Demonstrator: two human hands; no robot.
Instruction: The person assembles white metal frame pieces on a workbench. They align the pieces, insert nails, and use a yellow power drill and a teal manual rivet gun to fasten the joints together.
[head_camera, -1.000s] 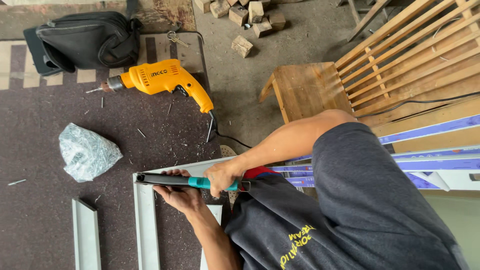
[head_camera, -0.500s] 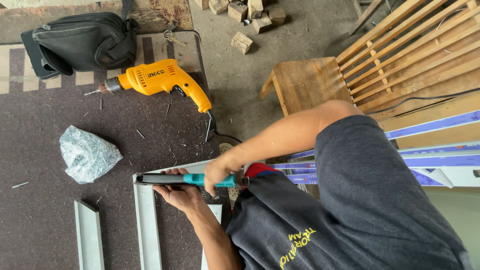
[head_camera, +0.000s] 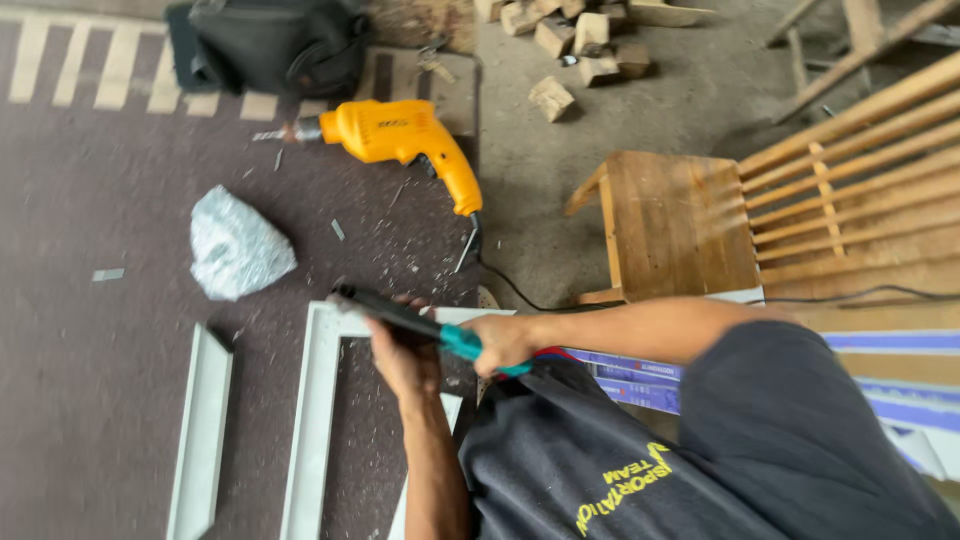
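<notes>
While both hands grip it, file (head_camera: 395, 315) shows teal handle, dark blade; L hand (head_camera: 405, 355) & R hand (head_camera: 503, 343) fingers clenched.

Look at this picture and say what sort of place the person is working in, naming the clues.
Probably a small workshop or building site floor. A corded yellow power drill lies on the ground, offcut wood blocks are scattered nearby, and pale metal frame pieces lie where the right hand and left hand hold a teal-handled tool.

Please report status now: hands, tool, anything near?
Right hand grips teal-handled tool. Left hand steadies it over white frame. Yellow drill and foil bag lie apart.
</notes>
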